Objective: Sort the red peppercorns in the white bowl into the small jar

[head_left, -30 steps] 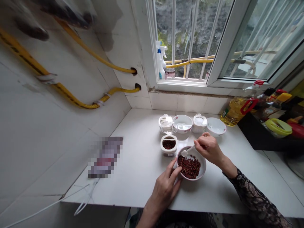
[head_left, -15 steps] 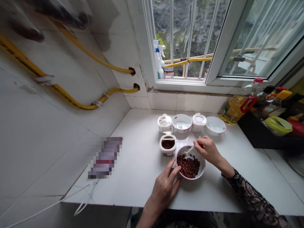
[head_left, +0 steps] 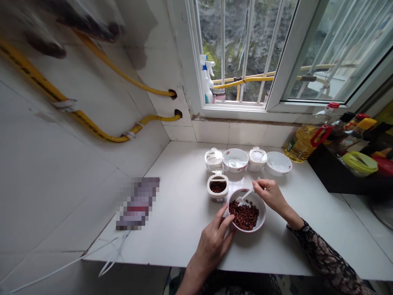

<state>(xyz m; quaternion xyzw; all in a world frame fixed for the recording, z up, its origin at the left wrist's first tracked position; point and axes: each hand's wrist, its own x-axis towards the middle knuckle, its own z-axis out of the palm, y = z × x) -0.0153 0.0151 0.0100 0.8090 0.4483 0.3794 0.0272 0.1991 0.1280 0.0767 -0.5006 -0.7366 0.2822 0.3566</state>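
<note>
Presently, the person's left hand (head_left: 211, 246) steadies a white bowl (head_left: 263, 217) at its left rim, the fingers (head_left: 225, 221) curled against the bowl's side and closed on the edge. The bowl sits on a white countertop (head_left: 184, 233), toward the front edge, and holds a heap of dark red peppercorns (head_left: 244, 215). The right hand (head_left: 270, 196), emerging from a dark lace sleeve (head_left: 325, 254), grips a small white spoon (head_left: 247, 194) between thumb and fingers. The spoon's head lies inside the bowl near the far-left rim, at or just above the peppercorns; contact with them cannot be confirmed.

Just beside the bowl stands a small white container (head_left: 217, 194) with its lid open, holding similar peppercorns. Behind it, along the wall, are a glass jar (head_left: 214, 160), a second white bowl (head_left: 235, 159), a white lidded container (head_left: 257, 159) and a third white bowl (head_left: 278, 163); their pale contents cannot be identified. A bottle of cooking oil (head_left: 307, 141) stands to the right, below the window (head_left: 245, 53). On the left, a pixelated patch (head_left: 138, 203) obscures an item on the counter, a white cable (head_left: 113, 254) hangs over the front edge, and yellow hoses (head_left: 153, 119) run along the tiled wall.
</note>
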